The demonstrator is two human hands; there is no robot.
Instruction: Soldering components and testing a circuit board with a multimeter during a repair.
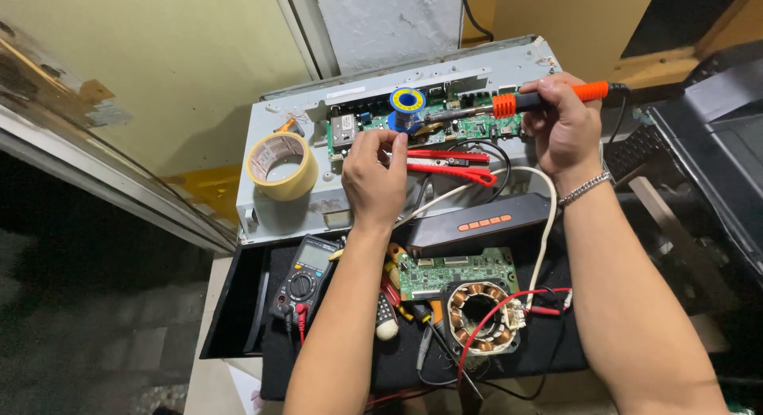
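Soldering iron (509,103), orange-handled, sits clamped in my right hand (566,125), tip angled down to the green circuit board (445,125) beside the solder spool (408,102). My left hand (373,176) rests fingers curled on the board's edge, bracing it; whether they pinch anything, I cannot tell.

Black bench top (238,304) — multimeter (304,278), motor stator (479,313), green circuit board (455,270), grey metal chassis (278,208)

bright, sharp centre; dim edges
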